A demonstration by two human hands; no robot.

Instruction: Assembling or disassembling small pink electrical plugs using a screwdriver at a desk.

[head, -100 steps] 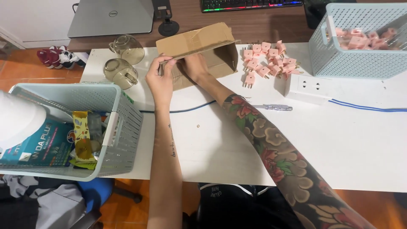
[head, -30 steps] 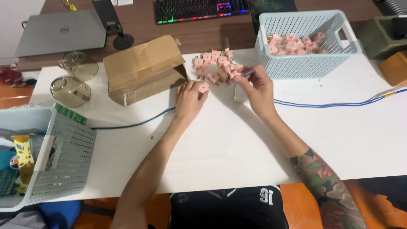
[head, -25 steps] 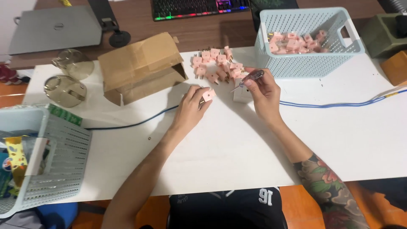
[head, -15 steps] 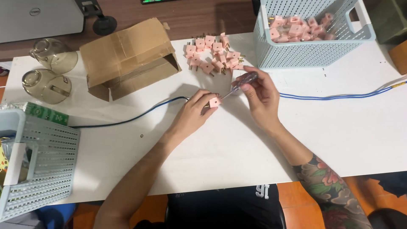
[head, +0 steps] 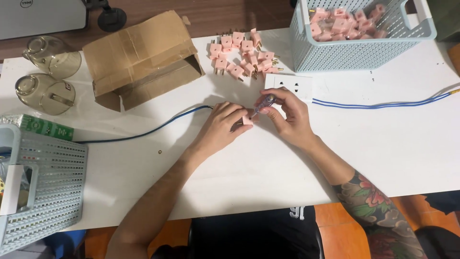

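Observation:
My left hand [head: 221, 126] pinches a small pink plug [head: 247, 119] against the white table [head: 268, 163]. My right hand [head: 287, 117] grips a small screwdriver [head: 264, 102] with a clear handle, its tip pointed down at the plug. The two hands meet at the middle of the table. Just beyond them lies a white socket block [head: 289, 87]. A pile of several pink plugs [head: 239, 53] lies behind that.
A pale blue basket [head: 360, 42] with more pink plugs stands at the back right. An open cardboard box [head: 143, 57] lies at the back left beside two glass cups [head: 45, 79]. A blue cable [head: 383, 103] crosses the table. Another basket [head: 45, 187] sits at the left edge.
Both hands have come back from the pile to the table's middle. The left now holds one plug and the right has brought the screwdriver's tip to it.

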